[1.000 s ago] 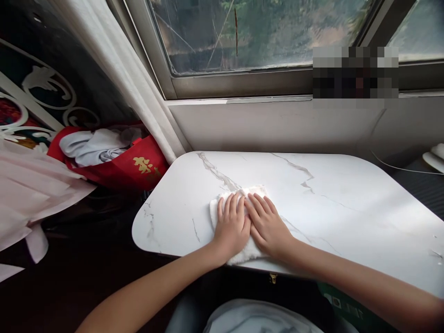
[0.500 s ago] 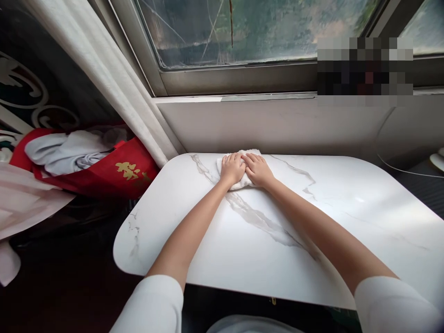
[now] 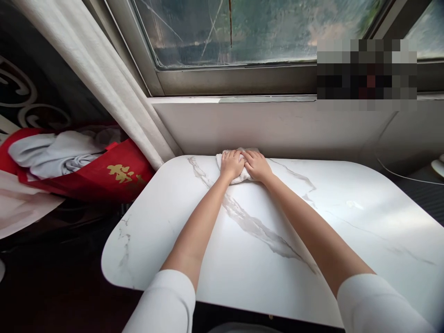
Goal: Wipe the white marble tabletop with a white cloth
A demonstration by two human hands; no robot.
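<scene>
A white cloth [image 3: 244, 176] lies bunched on the white marbled table [image 3: 249, 268], at its far edge by the wall. Both hands press down on it side by side, their inner fingers touching. My left hand [image 3: 232, 165] is on the cloth's left part, with fingers laid forward over it. On the right part rests my right hand [image 3: 257, 165], its fingers also flat and pointing forward and left. The cloth's middle is hidden under the palms.
A red bag [image 3: 79, 178] holding pale fabric stands left of the table. A light curtain [image 3: 93, 64] hangs beside the window [image 3: 263, 32]. A thin cable [image 3: 398, 172] runs at the right, near the wall. One patch at upper right is pixelated.
Both hands and the cloth are slightly nearer the wall edge of the table. The view has shifted a little, with the red bag further left in it.
</scene>
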